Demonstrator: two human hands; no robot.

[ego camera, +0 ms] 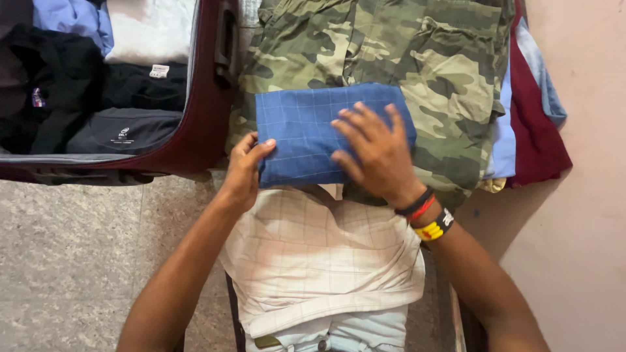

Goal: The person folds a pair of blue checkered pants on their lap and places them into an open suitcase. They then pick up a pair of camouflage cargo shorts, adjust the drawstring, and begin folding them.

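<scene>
A folded blue checked cloth lies on a camouflage garment. My left hand pinches the cloth's near left corner between thumb and fingers. My right hand rests flat on the cloth's right half, fingers spread; its wrist carries several bands. Just below the blue cloth sits a folded cream checked shirt, with a pale garment under it at the bottom edge.
An open maroon suitcase at the upper left holds folded black, white and light blue clothes. Maroon and light blue garments stick out from under the camouflage one at the right. Grey stone floor lies at the left, a pinkish wall at the right.
</scene>
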